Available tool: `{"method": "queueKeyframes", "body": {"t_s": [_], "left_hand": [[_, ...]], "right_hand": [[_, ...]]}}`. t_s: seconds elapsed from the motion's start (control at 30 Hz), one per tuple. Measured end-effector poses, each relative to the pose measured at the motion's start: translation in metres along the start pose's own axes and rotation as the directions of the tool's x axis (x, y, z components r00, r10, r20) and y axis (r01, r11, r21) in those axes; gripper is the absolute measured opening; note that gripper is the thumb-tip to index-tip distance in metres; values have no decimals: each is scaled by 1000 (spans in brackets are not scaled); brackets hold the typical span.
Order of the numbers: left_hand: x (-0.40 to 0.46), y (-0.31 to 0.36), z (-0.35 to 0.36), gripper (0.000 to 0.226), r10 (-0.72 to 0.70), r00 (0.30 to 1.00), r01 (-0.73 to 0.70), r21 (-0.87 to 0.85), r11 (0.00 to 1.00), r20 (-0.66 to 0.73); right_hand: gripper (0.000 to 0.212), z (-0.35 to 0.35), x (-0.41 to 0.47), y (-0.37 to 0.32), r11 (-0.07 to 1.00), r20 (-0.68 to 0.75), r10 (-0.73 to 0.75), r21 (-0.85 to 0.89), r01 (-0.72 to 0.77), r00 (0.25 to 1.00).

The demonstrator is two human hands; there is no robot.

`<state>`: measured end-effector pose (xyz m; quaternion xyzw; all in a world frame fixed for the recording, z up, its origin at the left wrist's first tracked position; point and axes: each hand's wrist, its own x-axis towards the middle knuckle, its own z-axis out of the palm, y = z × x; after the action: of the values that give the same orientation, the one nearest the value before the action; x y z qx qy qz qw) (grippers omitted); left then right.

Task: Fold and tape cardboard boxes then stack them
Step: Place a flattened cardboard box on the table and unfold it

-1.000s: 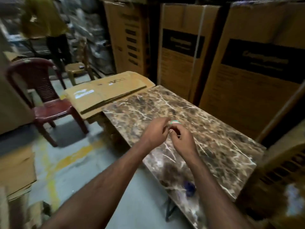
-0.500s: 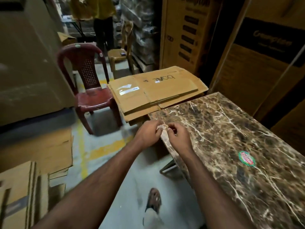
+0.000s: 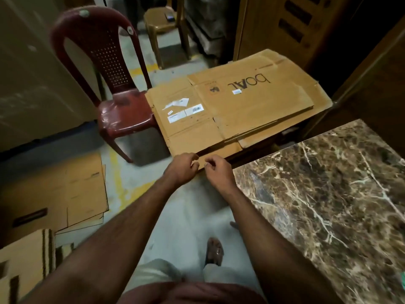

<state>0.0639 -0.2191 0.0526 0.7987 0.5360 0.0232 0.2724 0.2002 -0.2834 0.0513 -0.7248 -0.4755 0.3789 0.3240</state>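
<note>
Hovering at the flattened cardboard stack's [image 3: 238, 106] near edge, both hands [image 3: 200, 170].

Left arm: bare forearm, reaching from the near left toward the centre, nearly straight. Left hand [image 3: 183, 168]: back of hand up, fingers loosely curled, thumb and forefinger drawn toward each other; whether they pinch anything cannot be told.

Right arm: bare forearm, entering from the near right, angled inward. Right hand [image 3: 218, 172]: back of hand up, fingers curled, tips bent toward the left hand. The two hands sit just beside each other, a small gap between them.
</note>
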Motion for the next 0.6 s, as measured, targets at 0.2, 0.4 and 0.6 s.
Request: {"method": "queueKeyframes", "body": {"t_s": [0.2, 0.4, 0.6], "left_hand": [[74, -54, -2, 41, -189, 982, 189, 15, 982, 27], [128, -87, 9, 43, -462, 866, 491, -151, 858, 188], [152, -100, -4, 45, -487, 795, 607, -451, 654, 363]], "right_hand": [[35, 49, 71, -10, 978, 81, 203, 35, -206, 976], [54, 97, 118, -4, 810, 11, 536, 273, -518, 844], [77, 144, 133, -23, 598, -11, 699, 556, -577, 715]]}}
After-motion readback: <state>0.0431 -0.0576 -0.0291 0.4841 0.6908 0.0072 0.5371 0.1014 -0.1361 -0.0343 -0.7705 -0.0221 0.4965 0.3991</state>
